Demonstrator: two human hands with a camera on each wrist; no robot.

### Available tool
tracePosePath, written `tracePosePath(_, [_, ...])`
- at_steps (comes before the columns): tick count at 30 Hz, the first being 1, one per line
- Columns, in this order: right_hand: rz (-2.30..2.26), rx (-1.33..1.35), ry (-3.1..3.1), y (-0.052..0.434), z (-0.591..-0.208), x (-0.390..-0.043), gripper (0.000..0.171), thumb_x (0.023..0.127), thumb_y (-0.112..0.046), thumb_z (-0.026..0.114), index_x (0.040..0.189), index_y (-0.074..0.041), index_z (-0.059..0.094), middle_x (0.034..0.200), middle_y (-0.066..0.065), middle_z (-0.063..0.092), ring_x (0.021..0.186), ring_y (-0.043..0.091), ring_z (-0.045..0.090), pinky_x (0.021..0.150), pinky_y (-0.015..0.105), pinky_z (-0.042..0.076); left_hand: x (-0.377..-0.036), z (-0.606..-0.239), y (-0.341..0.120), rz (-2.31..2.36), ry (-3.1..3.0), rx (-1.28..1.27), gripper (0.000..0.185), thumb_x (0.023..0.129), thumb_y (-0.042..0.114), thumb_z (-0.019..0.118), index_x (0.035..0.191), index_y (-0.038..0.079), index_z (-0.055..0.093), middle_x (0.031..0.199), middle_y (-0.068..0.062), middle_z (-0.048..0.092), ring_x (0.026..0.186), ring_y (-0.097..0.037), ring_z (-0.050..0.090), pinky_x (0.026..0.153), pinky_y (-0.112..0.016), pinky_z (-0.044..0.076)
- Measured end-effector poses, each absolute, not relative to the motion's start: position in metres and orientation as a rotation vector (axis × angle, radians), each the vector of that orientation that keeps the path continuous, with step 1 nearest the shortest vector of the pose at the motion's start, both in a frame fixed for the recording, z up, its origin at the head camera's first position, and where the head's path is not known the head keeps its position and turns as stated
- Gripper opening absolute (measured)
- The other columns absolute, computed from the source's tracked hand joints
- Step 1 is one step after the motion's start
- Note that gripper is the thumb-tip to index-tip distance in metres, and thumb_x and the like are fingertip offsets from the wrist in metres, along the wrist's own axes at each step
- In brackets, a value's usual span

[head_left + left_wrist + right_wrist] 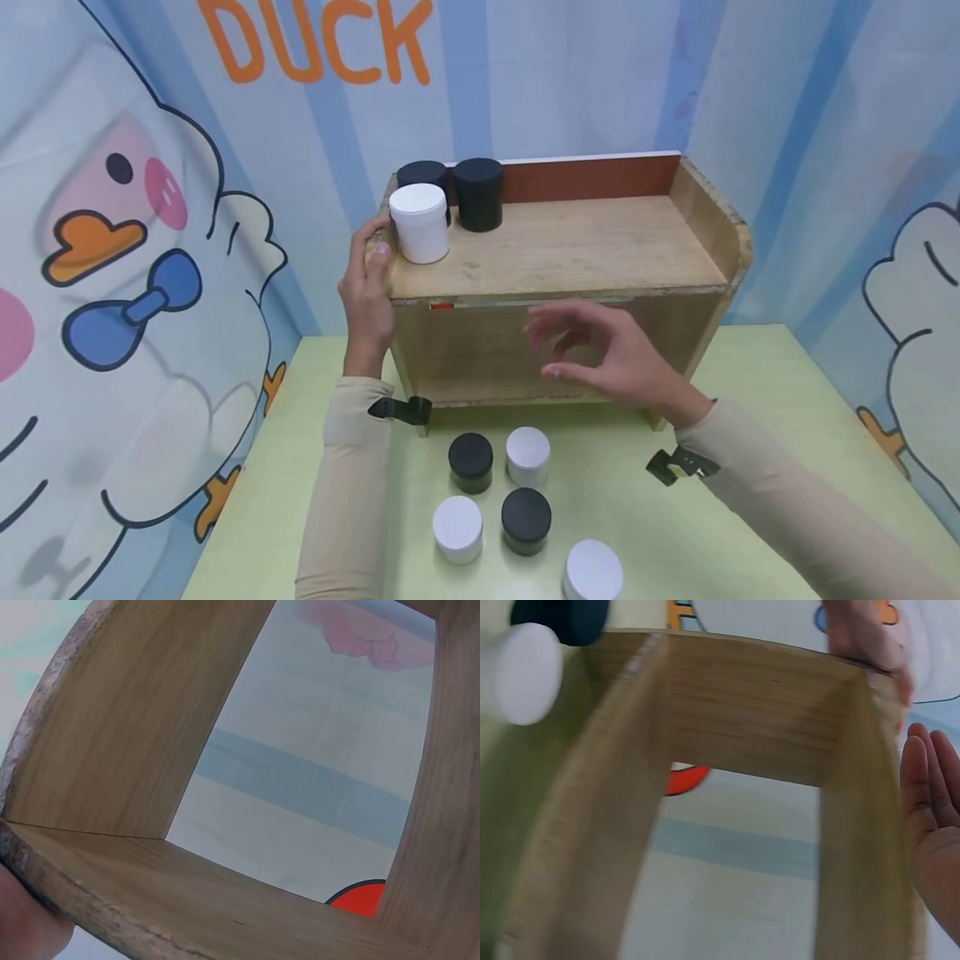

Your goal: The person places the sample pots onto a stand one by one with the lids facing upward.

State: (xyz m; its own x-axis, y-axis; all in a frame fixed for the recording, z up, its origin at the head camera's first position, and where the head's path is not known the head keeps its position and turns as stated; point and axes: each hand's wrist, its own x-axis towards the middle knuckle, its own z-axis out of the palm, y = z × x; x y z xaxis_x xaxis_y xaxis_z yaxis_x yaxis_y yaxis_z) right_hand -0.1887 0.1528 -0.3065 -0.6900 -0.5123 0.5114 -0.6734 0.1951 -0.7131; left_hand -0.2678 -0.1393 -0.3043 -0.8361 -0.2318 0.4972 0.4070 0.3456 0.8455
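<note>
A small wooden shelf (592, 246) stands on the table, with one white jar (422, 232) and two black jars (481, 198) at the left end of its top board. My left hand (369, 304) grips the shelf's left side, its thumb by the white jar. In the left wrist view only a blurred part of that hand (30, 919) shows under the board edge. My right hand (611, 354) hovers before the shelf's front edge, fingers loosely curved apart from the thumb, holding nothing. Its fingers (930, 772) show at the right of the right wrist view.
In front of the shelf, on the pale green table (720, 533), stand two black-lidded jars (471, 457) and several white-lidded jars (528, 452). A duck-printed curtain (570, 75) hangs behind and at both sides. The shelf's lower compartment (480, 354) has an open back.
</note>
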Motion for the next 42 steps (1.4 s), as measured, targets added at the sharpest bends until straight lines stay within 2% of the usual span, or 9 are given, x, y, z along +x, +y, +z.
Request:
tracePosePath(7, [1.554,1.095,-2.398,0.150,-0.354,-0.190,0.057,0.080,-0.004,0.082,0.133,-0.004,0.061,0.117,0.013,0.071,0.103,0.012,0.069,0.082,0.031,0.059,-0.266,-0.304,-0.139,-1.532,-2.064,-0.148,0.044,0.100,0.040,0.037,0.140,0.032,0.052,0.157,0.004,0.045,0.150,-0.017,0.036,0.123,-0.052,0.025])
tracePosePath(11, [1.544,1.038,-2.486,0.148,-0.380,-0.191,0.055,0.080,-0.009,0.083,0.131,-0.007,0.063,0.114,0.013,0.072,0.101,0.019,0.069,0.080,0.034,0.059,-0.267,-0.305,-0.139,-1.539,-2.059,-0.158,0.044,0.100,0.040,0.038,0.140,0.032,0.052,0.157,0.005,0.045,0.149,-0.016,0.036,0.123,-0.052,0.025])
tracePosePath(17, [1.463,0.945,-2.671,0.150,-0.417,-0.192,0.059,0.080,-0.025,0.085,0.131,-0.007,0.062,0.118,0.011,0.072,0.106,0.027,0.069,0.086,0.042,0.058,-0.268,-0.308,-0.138,-1.534,-2.063,-0.154,0.044,0.099,0.041,0.038,0.140,0.032,0.052,0.157,0.004,0.046,0.149,-0.017,0.037,0.122,-0.052,0.027])
tracePosePath(21, [1.409,0.889,-2.770,0.150,-0.436,-0.192,0.064,0.080,-0.030,0.084,0.134,-0.005,0.061,0.121,0.008,0.071,0.111,0.028,0.067,0.088,0.042,0.057,-0.269,-0.308,-0.138,-1.532,-2.063,-0.163,0.044,0.100,0.041,0.037,0.141,0.033,0.051,0.157,0.004,0.046,0.149,-0.017,0.037,0.122,-0.052,0.026])
tracePosePath(26, [1.294,0.854,-2.835,0.151,-0.455,-0.192,0.065,0.078,-0.035,0.085,0.132,-0.007,0.062,0.122,0.010,0.071,0.112,0.028,0.067,0.084,0.035,0.057,-0.269,-0.307,-0.139,-1.524,-2.060,-0.175,0.044,0.100,0.040,0.037,0.141,0.033,0.052,0.157,0.004,0.046,0.149,-0.017,0.037,0.122,-0.052,0.027])
tracePosePath(32, [1.343,0.877,-2.848,0.147,-0.470,-0.195,0.065,0.076,-0.034,0.087,0.130,-0.008,0.063,0.125,0.016,0.069,0.111,0.032,0.067,0.083,0.044,0.059,-0.270,-0.307,-0.140,-1.524,-2.062,-0.165,0.044,0.100,0.040,0.037,0.140,0.034,0.052,0.156,0.005,0.047,0.149,-0.017,0.037,0.122,-0.052,0.026])
tracePosePath(34, [1.377,0.878,-2.852,0.146,-0.475,-0.195,0.065,0.074,-0.032,0.088,0.129,-0.007,0.063,0.124,0.016,0.069,0.111,0.032,0.067,0.083,0.043,0.059,-0.269,-0.308,-0.140,-1.531,-2.067,-0.161,0.043,0.100,0.040,0.037,0.140,0.034,0.052,0.156,0.006,0.046,0.149,-0.016,0.036,0.122,-0.051,0.026])
tracePosePath(40, [1.410,0.892,-2.865,0.141,-0.485,-0.195,0.065,0.072,-0.027,0.090,0.127,-0.004,0.063,0.117,0.011,0.072,0.107,0.029,0.067,0.078,0.027,0.057,-0.268,-0.308,-0.141,-1.529,-2.073,-0.141,0.043,0.100,0.041,0.036,0.139,0.036,0.052,0.157,0.006,0.046,0.149,-0.016,0.036,0.122,-0.051,0.026])
tracePosePath(42, [1.417,0.884,-2.868,0.141,-0.486,-0.195,0.065,0.071,-0.025,0.090,0.127,-0.005,0.064,0.116,0.010,0.072,0.107,0.028,0.067,0.077,0.025,0.057,-0.268,-0.307,-0.141,-1.530,-2.065,-0.149,0.043,0.099,0.042,0.037,0.139,0.036,0.053,0.156,0.006,0.046,0.149,-0.016,0.037,0.122,-0.051,0.027])
